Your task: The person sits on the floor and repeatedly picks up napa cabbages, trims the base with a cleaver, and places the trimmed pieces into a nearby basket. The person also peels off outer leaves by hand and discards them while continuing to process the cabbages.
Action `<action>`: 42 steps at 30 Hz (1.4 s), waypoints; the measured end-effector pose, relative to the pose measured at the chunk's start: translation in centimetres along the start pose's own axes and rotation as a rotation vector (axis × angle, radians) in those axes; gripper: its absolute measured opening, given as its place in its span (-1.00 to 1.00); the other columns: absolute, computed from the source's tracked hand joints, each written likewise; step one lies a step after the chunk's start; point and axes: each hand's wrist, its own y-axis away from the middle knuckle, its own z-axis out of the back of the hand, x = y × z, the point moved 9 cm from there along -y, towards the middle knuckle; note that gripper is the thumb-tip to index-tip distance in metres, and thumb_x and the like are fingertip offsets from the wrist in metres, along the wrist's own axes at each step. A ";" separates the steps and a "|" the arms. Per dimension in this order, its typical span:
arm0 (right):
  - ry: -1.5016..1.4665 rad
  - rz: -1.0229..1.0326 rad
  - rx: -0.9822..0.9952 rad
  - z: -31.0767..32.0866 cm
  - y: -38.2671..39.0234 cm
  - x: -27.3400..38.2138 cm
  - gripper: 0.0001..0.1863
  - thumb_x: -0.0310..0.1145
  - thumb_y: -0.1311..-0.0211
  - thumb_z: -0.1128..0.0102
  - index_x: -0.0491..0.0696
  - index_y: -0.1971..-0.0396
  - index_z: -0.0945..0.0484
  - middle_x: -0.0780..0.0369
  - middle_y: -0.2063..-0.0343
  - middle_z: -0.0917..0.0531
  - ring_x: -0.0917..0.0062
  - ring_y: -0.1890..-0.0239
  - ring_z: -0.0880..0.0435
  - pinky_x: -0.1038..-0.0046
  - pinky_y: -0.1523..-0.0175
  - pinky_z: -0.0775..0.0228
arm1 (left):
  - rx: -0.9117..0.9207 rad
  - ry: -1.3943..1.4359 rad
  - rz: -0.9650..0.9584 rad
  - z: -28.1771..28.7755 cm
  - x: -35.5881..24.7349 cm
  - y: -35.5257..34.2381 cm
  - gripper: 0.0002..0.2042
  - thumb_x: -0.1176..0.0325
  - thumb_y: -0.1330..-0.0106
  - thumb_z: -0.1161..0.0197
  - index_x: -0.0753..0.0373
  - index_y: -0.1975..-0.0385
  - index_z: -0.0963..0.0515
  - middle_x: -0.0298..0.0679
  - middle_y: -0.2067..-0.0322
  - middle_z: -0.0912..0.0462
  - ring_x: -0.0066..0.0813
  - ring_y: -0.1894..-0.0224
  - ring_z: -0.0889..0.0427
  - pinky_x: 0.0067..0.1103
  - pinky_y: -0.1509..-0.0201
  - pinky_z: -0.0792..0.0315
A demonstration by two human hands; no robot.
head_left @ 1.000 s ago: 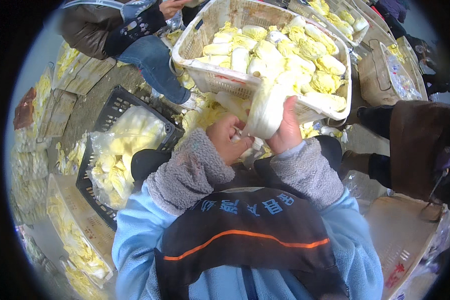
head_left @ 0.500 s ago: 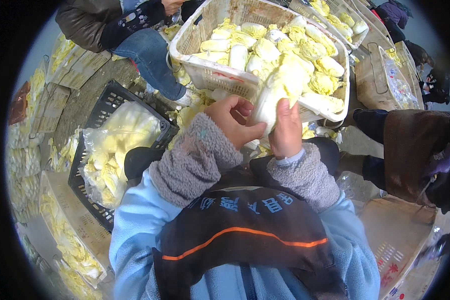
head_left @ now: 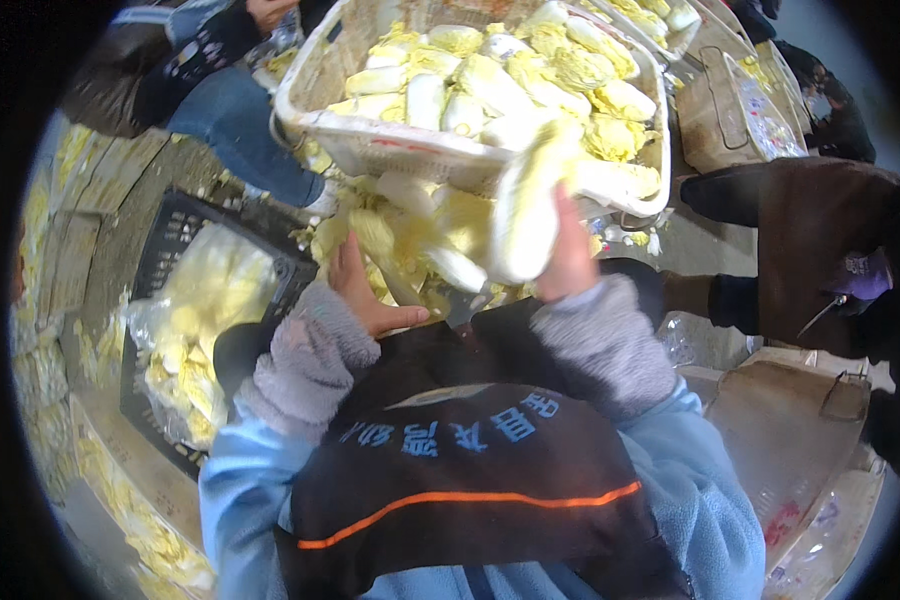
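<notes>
A pale yellow-white napa cabbage [head_left: 527, 215] stands tilted in my right hand [head_left: 570, 255], which is wrapped round its side; the picture is a little smeared there. Lower and to the left, my left hand [head_left: 363, 290] is open, thumb stretched away from the fingers. Just beyond it, loose cabbage leaves [head_left: 450, 262] are blurred in the air or over a pile; which, I cannot tell. Past both hands, a white plastic crate [head_left: 400, 150] holds several trimmed napa cabbages [head_left: 485, 85].
To my left, a black crate [head_left: 155, 260] holds a clear bag of cabbages [head_left: 205, 300]. A co-worker's bent leg [head_left: 240, 135] is at the far left. On the right are another person's brown garment [head_left: 810, 230] and a pale crate [head_left: 785, 430]. Leaf scraps litter the floor.
My left hand has left the cabbage, moved left and down, and opened. Loose leaves now blur near it. My right hand keeps the cabbage, now more upright. The view has shifted slightly.
</notes>
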 end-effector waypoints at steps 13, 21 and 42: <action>1.622 -0.079 -0.168 15.2 -15.1 0.0 -0.45 -0.03 -0.09 -0.06 -0.16 0.05 -0.43 0.10 0.24 -0.58 0.41 0.15 -0.54 0.38 0.08 -0.35 | -0.735 0.691 0.313 24.3 0.7 19.0 -0.32 0.04 -0.11 -0.06 0.40 -0.14 -0.12 -0.01 -0.03 -0.35 -0.11 -0.02 -0.40 -0.28 -0.04 -0.38; 2.022 0.070 0.134 18.2 -21.7 -5.2 -0.45 -0.12 0.01 -0.12 -0.15 0.03 -0.39 0.11 0.23 -0.57 0.41 0.17 -0.53 0.38 0.07 -0.35 | -1.272 0.725 0.576 25.3 9.3 32.7 -0.42 0.13 -0.11 -0.09 0.35 -0.08 -0.21 -0.03 0.05 -0.42 -0.15 0.00 -0.42 -0.32 -0.05 -0.37; 1.572 -0.254 0.502 5.9 -2.9 -4.0 -0.32 -0.43 0.34 -0.21 -0.14 0.01 -0.32 0.18 0.20 -0.53 0.42 0.13 -0.48 0.45 0.00 -0.28 | -0.751 -0.411 0.982 34.8 23.4 23.6 -0.63 0.34 -0.11 -0.08 0.34 0.08 -0.33 -0.09 0.08 -0.42 -0.20 0.01 -0.44 -0.38 -0.02 -0.38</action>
